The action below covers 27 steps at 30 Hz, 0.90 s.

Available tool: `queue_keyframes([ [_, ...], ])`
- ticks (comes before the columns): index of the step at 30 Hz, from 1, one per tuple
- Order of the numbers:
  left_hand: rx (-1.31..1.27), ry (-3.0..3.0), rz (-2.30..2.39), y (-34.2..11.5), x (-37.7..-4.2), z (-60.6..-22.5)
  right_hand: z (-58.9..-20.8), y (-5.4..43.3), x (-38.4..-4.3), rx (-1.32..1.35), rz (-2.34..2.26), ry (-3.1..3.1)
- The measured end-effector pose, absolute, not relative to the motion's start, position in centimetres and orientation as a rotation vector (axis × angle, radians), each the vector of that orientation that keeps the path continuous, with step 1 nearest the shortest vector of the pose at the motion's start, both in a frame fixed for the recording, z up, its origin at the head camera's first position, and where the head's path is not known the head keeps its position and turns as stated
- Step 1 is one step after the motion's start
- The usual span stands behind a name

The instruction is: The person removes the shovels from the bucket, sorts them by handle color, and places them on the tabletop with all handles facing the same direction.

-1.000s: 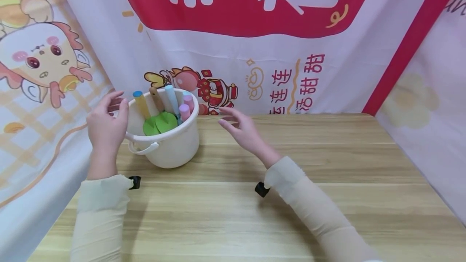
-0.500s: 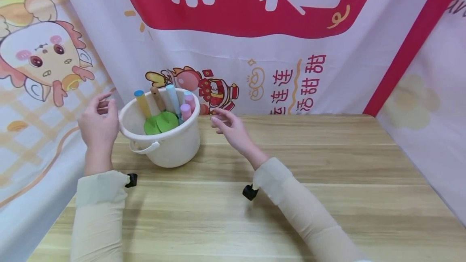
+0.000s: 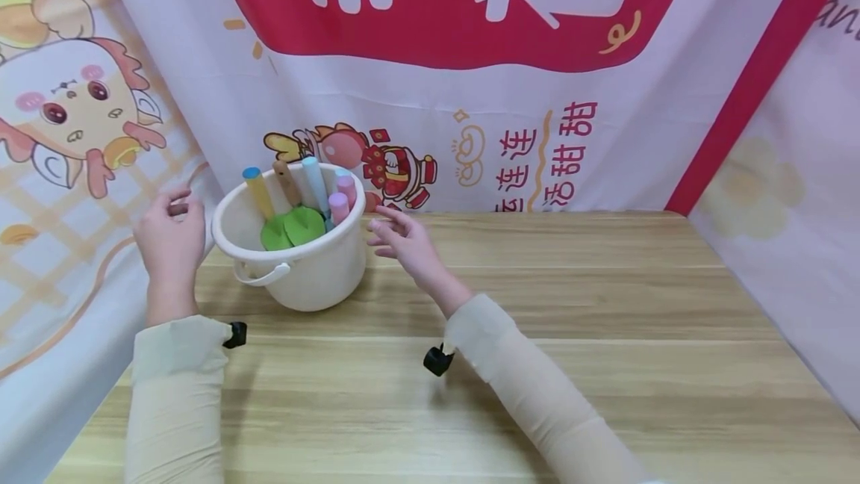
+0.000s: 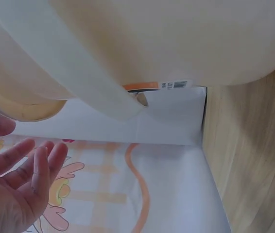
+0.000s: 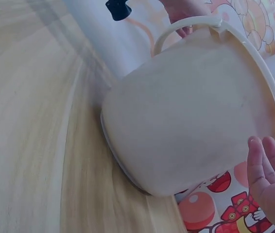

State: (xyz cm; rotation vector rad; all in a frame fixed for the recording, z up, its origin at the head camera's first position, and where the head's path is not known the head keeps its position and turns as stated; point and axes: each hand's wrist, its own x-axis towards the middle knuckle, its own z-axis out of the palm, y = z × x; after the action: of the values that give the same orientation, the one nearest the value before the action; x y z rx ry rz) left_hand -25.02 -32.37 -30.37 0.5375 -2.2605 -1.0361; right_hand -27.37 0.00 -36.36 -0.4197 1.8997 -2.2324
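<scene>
A cream plastic bucket (image 3: 312, 278) stands upright on the wooden table, its white handle (image 3: 262, 275) hanging down at the front left. Inside are two green rounded pieces (image 3: 304, 225), a yellow handle (image 3: 258, 193) with a blue end, a brown wooden handle (image 3: 287, 184), a light blue handle (image 3: 316, 185) and pink handles (image 3: 339, 208). My left hand (image 3: 171, 241) hovers left of the rim, fingers loosely bent and holding nothing. On the other side, my right hand (image 3: 408, 249) is close to the bucket wall, fingers loosely extended; contact cannot be told. The lower ends of the handles are hidden.
A printed cloth (image 3: 403, 88) hangs behind the table, and a patterned cloth (image 3: 74, 245) borders the left side, near my left hand. The wooden tabletop (image 3: 571, 305) extends to the right. A small black device (image 3: 438, 359) is at my right wrist.
My right hand has moved left, nearer the bucket. My left hand has shifted left and slightly down, away from the rim. The bucket has stayed in place.
</scene>
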Motion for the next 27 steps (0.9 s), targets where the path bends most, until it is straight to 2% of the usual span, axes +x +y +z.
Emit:
queue_keyframes([
  [9,0.593,-2.414,-1.08,-33.2,-25.2,-30.9,-36.5,-1.7,-27.3,-0.308,-2.269,1.731],
  [27,0.471,-2.487,-1.238,-33.0,-25.0,-30.4,-35.7,-2.9,-27.0,-0.223,-2.366,1.503],
])
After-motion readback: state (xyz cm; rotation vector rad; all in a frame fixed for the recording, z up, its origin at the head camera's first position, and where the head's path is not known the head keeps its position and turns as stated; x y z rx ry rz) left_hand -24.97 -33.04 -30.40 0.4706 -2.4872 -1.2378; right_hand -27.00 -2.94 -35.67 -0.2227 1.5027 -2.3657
